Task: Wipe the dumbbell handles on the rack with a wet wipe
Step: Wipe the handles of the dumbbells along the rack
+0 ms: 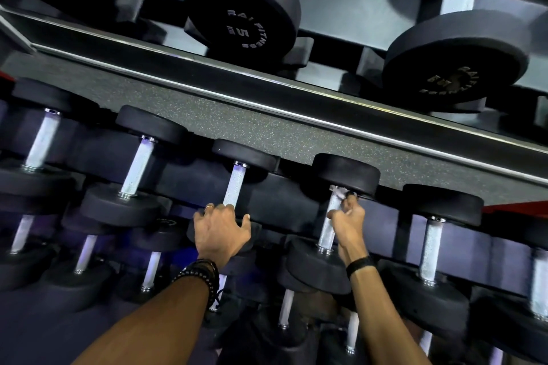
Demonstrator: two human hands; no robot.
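The small white crumpled wet wipe sits pinched against the top end of a knurled silver steel dumbbell handle, right under the handle's far black round rubber head, toward five o'clock of the view's centre. The right hand holds it there, fingers curled round the bar with the wipe bunched at the fingertips, thumb on the left side of the bar. That handle's long axis runs from about one o'clock down to seven o'clock, ending at its near black head, so the unwiped length lies toward seven o'clock of the fingers, back along the forearm; a pull toward the body looks like the stroke that would cover it. Room along the bar is bounded by the two heads only. At nine o'clock of the right hand, the left hand rests spread on the near head of the neighbouring dumbbell, fingers loosely curled over the rubber and holding nothing, its silver handle rising at twelve o'clock of the knuckles. The right hand is plainly nearer the work. Further handles stand at three o'clock and at nine o'clock, well apart, with the grey steel rack shelf edge overhead at twelve o'clock
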